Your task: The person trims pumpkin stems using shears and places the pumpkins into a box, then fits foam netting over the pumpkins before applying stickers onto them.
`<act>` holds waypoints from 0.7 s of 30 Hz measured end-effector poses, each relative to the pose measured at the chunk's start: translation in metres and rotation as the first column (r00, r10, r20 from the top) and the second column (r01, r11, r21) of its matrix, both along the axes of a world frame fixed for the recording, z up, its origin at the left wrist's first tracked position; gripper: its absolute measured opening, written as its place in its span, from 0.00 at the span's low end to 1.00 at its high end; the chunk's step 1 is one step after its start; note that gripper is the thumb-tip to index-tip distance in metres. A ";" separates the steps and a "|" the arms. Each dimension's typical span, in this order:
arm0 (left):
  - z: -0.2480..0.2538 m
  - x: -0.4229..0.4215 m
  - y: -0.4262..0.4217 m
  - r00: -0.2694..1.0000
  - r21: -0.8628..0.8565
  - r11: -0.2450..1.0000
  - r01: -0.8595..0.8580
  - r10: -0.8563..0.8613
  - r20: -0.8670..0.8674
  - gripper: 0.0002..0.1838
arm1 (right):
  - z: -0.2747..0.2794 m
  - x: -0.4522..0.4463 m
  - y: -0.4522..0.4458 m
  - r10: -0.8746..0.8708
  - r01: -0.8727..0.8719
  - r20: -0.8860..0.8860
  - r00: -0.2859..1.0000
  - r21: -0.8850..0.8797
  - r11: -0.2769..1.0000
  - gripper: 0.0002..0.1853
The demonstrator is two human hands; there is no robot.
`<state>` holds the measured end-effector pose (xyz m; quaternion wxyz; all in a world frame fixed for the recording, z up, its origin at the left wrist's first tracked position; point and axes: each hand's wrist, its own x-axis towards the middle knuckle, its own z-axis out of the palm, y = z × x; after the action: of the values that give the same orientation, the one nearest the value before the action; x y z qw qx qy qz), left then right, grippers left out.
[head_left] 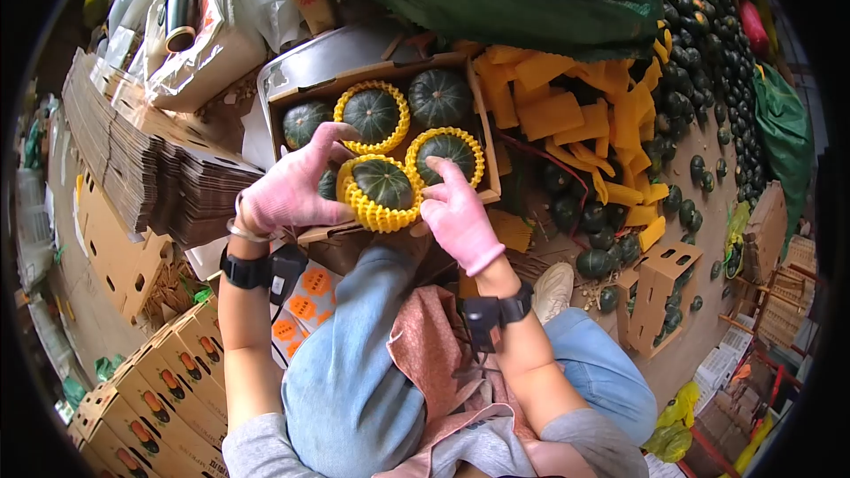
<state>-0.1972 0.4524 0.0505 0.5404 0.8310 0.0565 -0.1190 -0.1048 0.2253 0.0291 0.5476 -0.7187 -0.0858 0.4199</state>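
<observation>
A small dark green squash [382,184] in a yellow foam net sits tilted at the front of an open cardboard box [489,146], partly over its near edge. My left hand [297,181], in a pink glove, curves round its left side with the thumb against the net. On the other side my right hand [460,219], also gloved in pink, touches the net; its fingertips reach over a second netted squash [447,158]. Behind are another netted squash [371,115] and bare ones, a squash [440,97] at back right and a squash [307,122] at left.
Yellow foam nets [553,115] lie heaped right of the box. Many loose squashes [691,62] cover the floor beyond. Flattened cardboard [150,142] is stacked at left, above printed cartons [168,389]. A sheet of orange stickers [303,305] lies beside my knee.
</observation>
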 end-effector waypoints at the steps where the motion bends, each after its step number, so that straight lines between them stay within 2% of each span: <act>1: -0.008 0.003 0.001 1.000 0.040 0.999 0.016 -0.017 0.015 0.45 | -0.007 0.000 0.003 -0.022 0.022 -0.002 1.000 -0.024 0.999 0.29; 2: -0.015 0.004 0.002 0.999 0.078 0.996 0.031 -0.033 0.026 0.44 | -0.011 -0.001 0.004 -0.038 0.041 0.051 0.998 -0.053 0.998 0.29; 4: -0.024 0.005 0.001 1.000 0.038 0.999 0.007 -0.006 -0.022 0.42 | -0.029 -0.002 0.001 -0.136 0.137 -0.018 0.991 0.077 0.988 0.30; 6: -0.033 0.002 0.000 0.996 -0.016 0.998 -0.063 0.062 -0.063 0.42 | -0.018 0.000 0.001 -0.145 0.176 -0.233 0.962 0.121 0.977 0.34; 8: -0.045 -0.002 -0.006 0.992 -0.084 0.989 -0.123 0.122 -0.022 0.41 | -0.004 -0.001 0.001 -0.172 0.252 -0.393 0.903 0.162 0.954 0.36; 12: -0.052 -0.007 -0.015 0.978 -0.146 0.968 -0.206 0.207 -0.012 0.41 | 0.004 0.001 -0.008 -0.080 0.195 -0.448 0.891 0.217 0.956 0.40; 13: -0.051 -0.007 -0.018 0.971 -0.074 0.970 -0.232 0.236 0.047 0.39 | 0.005 0.003 -0.008 -0.060 0.161 -0.452 0.890 0.188 0.969 0.42; 15: -0.048 -0.006 -0.031 0.987 0.338 0.930 -0.148 0.118 0.106 0.37 | -0.004 -0.005 -0.001 0.092 -0.059 -0.136 0.986 0.224 0.973 0.42; 16: -0.047 -0.005 -0.038 0.992 0.527 0.843 -0.106 0.050 0.119 0.36 | -0.002 -0.005 0.001 0.224 -0.224 0.006 0.974 0.024 0.974 0.42; 17: -0.062 -0.006 -0.046 0.948 0.639 0.741 -0.207 -0.009 0.318 0.35 | 0.004 -0.004 0.007 0.387 -0.362 0.115 0.915 -0.191 0.913 0.42; 18: -0.066 -0.007 -0.047 0.969 0.699 0.695 -0.166 -0.017 0.247 0.35 | -0.009 -0.018 0.015 0.503 -0.342 0.518 0.692 -0.378 0.860 0.41; 19: -0.067 -0.007 -0.046 0.966 0.690 0.703 -0.174 -0.013 0.258 0.35 | -0.015 -0.032 0.019 0.702 -0.315 0.470 0.534 -0.660 0.682 0.41; 20: -0.068 -0.007 -0.044 0.963 0.679 0.711 -0.183 -0.009 0.269 0.35 | -0.002 -0.041 0.025 0.862 -0.219 0.337 0.379 -0.872 0.437 0.40; 21: -0.058 -0.008 -0.041 0.977 0.706 0.692 -0.151 -0.003 0.212 0.39 | 0.006 -0.040 0.014 0.813 -0.135 0.509 0.282 -0.818 0.559 0.34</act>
<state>-0.2053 0.4113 -0.0070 0.1802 0.9803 0.0785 0.0171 -0.1451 0.2398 0.0348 -0.0252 -0.8895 -0.4303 0.1519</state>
